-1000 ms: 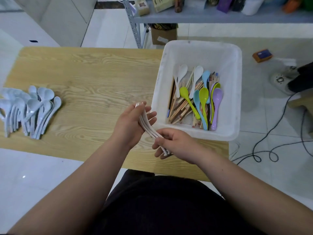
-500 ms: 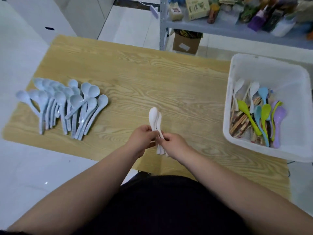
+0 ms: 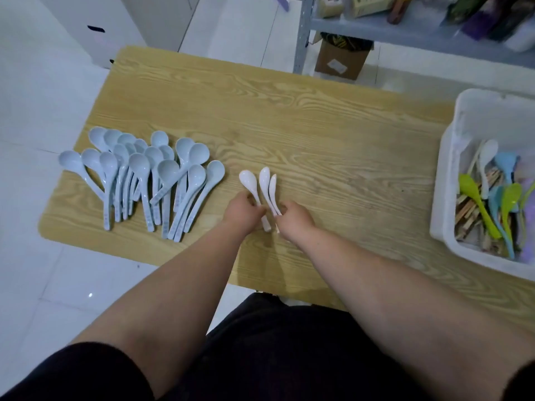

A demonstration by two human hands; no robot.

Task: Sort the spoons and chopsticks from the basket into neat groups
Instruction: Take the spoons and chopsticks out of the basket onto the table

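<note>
Three white spoons [image 3: 265, 183] lie fanned on the wooden table [image 3: 318, 134], bowls pointing away from me. My left hand [image 3: 241, 211] pinches the handle of the leftmost one. My right hand [image 3: 293, 218] pinches the handles of the other two. Left of them lies a group of several pale blue spoons [image 3: 144, 175]. At the right edge stands the white basket [image 3: 451, 180], holding green, blue, purple and white spoons over wooden chopsticks [image 3: 469, 209].
A metal shelf unit [image 3: 405, 27] with assorted goods and a cardboard box [image 3: 341, 57] under it stand beyond the table's far edge. White cabinets [image 3: 95, 21] stand at the far left. The floor is white tile.
The hands carried the white spoons left from beside the basket and lowered them onto the table next to the blue group, spreading them apart. The camera view swung left.
</note>
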